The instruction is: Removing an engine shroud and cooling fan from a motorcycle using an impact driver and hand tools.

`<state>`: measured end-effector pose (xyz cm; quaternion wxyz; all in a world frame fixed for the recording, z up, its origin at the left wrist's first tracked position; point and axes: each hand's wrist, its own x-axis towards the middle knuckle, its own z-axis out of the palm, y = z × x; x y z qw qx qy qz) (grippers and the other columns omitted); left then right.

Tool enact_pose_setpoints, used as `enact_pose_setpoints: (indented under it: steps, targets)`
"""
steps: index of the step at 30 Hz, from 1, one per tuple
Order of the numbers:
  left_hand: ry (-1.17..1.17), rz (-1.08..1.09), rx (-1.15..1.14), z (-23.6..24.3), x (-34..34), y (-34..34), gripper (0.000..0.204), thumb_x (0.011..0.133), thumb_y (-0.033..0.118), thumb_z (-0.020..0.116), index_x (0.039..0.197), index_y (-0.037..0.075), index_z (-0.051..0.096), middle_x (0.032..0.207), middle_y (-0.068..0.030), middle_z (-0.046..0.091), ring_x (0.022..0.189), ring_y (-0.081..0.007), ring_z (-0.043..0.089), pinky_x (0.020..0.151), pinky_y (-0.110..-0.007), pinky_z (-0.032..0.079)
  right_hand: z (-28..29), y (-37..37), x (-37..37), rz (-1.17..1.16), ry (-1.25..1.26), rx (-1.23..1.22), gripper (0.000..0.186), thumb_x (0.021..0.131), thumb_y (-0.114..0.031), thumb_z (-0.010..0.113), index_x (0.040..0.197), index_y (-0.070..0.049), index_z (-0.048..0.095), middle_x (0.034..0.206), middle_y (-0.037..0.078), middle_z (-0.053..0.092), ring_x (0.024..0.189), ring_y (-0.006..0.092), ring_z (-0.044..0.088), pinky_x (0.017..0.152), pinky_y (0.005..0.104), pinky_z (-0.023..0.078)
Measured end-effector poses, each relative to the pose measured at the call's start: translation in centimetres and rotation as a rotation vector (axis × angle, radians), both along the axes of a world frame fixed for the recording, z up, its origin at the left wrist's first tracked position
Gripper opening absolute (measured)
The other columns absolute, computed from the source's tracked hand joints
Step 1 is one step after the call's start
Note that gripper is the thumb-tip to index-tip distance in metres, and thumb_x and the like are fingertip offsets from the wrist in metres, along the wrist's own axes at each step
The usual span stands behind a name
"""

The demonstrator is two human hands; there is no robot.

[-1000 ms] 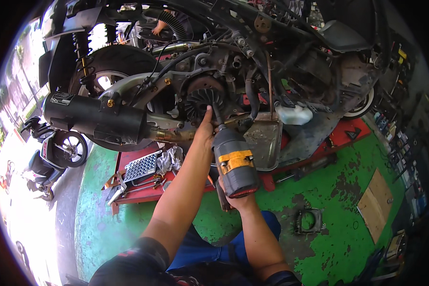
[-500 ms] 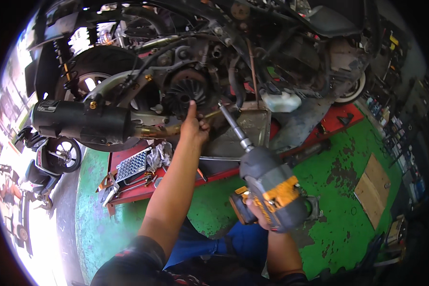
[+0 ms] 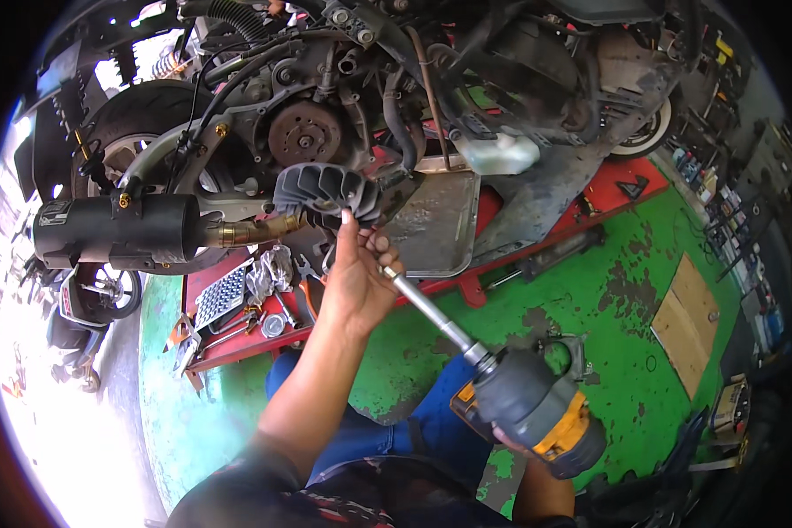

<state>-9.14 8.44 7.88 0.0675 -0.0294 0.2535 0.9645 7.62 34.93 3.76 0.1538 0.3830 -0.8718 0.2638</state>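
My left hand grips a dark finned cooling fan by its near edge, thumb up against the fins. Behind the fan, the round rusty flywheel of a scooter's engine is exposed. A black and yellow cordless impact wrench is in my right hand, whose fingers are mostly hidden behind the tool. From it a long silver socket extension points up and left. Its tip lies at my left fingers; whether they touch cannot be made out.
A black exhaust muffler juts out at the left. Below the engine sits a metal tray on a red lift platform. Tools, a gauge and a perforated tray lie at its left end. A wooden board rests on the green floor.
My left hand has pulled the fan off the engine and toward me, uncovering the flywheel. The impact wrench has moved down and right, away from the engine.
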Motion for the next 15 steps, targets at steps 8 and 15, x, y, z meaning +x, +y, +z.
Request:
enact_pose_setpoints:
  steps: [8, 15]
  targets:
    - [0.039, 0.02, 0.009, -0.4, 2.8, -1.7, 0.042, 0.093, 0.059, 0.061, 0.089, 0.017, 0.056, 0.052, 0.0061, 0.032, 0.046, -0.0069, 0.03, 0.043, -0.024, 0.025, -1.9, -4.5, 0.5, 0.013, -0.694, -0.436, 0.024, 0.088, -0.023, 0.065, 0.108, -0.009, 0.064, 0.092, 0.007, 0.065, 0.088, 0.0234, 0.063, 0.073, 0.0392, 0.053]
    - [-0.018, 0.272, -0.023, -0.2, 4.0, -1.8, 0.037, 0.096, 0.054, 0.06, 0.094, 0.016, 0.061, 0.049, 0.0065, 0.033, 0.041, -0.0064, 0.033, 0.039, -0.023, 0.026, -2.4, -4.7, 1.1, 0.006, -0.806, -0.5, 0.021, 0.088, -0.024, 0.066, 0.103, -0.009, 0.064, 0.084, 0.008, 0.064, 0.078, 0.0265, 0.063, 0.066, 0.0403, 0.052]
